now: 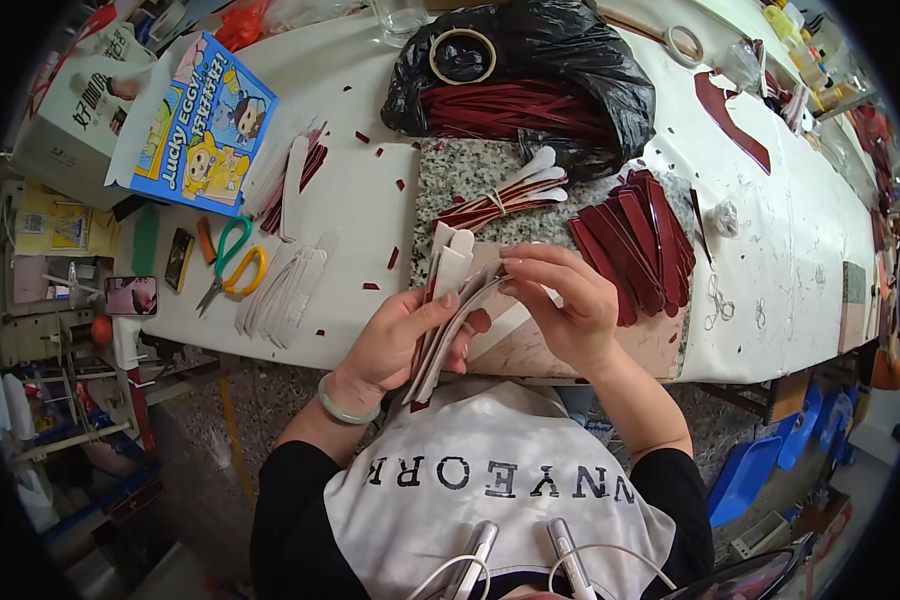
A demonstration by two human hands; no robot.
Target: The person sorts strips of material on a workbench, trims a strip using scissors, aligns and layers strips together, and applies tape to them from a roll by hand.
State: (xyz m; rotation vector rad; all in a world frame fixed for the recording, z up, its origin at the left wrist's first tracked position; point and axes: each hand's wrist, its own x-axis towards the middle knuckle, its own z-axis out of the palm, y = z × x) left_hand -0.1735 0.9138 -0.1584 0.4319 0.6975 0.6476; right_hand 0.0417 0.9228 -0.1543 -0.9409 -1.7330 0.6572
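Long, narrow strips, pale on the faces I see with some dark red edges, form a stack [432,350] in my hands. My left hand [395,335] is closed around its lower part, thumb on the near face. At the upper right end, my right hand [575,310] pinches the fanned-out tips of some strips between thumb and fingers. White rounded ends [455,258] stand up on the stack's left side. Just beyond lies a tied bundle of white-and-red strips [510,195] on a speckled stone slab [440,160]. A pile of dark red strips [635,245] rests right of my right hand.
A black plastic bag [610,75] full of red strips stands at the back. To the left are scissors [232,277], white strips [285,290], a blue box [210,130] and a phone [132,296]. Red scraps dot the white table [350,230], whose near edge meets my apron.
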